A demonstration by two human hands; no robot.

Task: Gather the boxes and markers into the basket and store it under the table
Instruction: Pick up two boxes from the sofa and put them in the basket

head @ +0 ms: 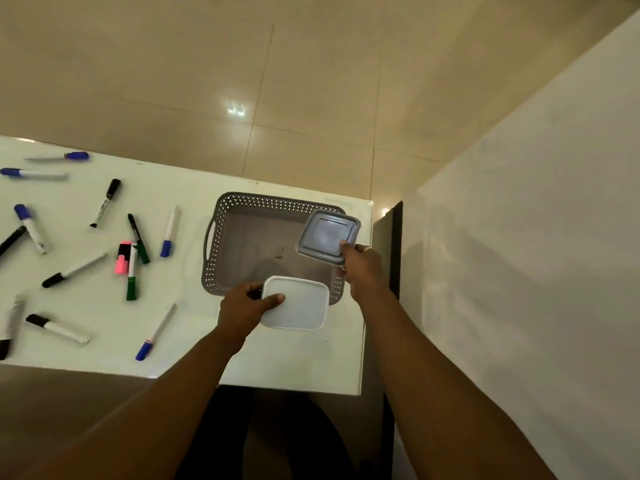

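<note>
A grey perforated basket (pixel 225 233) stands on the white table (pixel 277 358) near its right end, with nothing inside. My left hand (pixel 242 308) grips a white square box (pixel 299 304) by its left edge, over the basket's near rim. My right hand (pixel 363 265) holds a grey lidded box (pixel 325 233) by its near corner, tilted above the basket's far right corner. Several markers lie scattered on the table to the left, among them a blue-capped one (pixel 169 233), a green one (pixel 131 275) and a pink highlighter (pixel 122 258).
The table's right edge (pixel 367 289) ends beside a dark panel (pixel 394 251) and a white wall (pixel 519 254). Beige floor tiles (pixel 311 98) lie beyond the far edge. My dark-clothed legs (pixel 294 438) show below the near edge.
</note>
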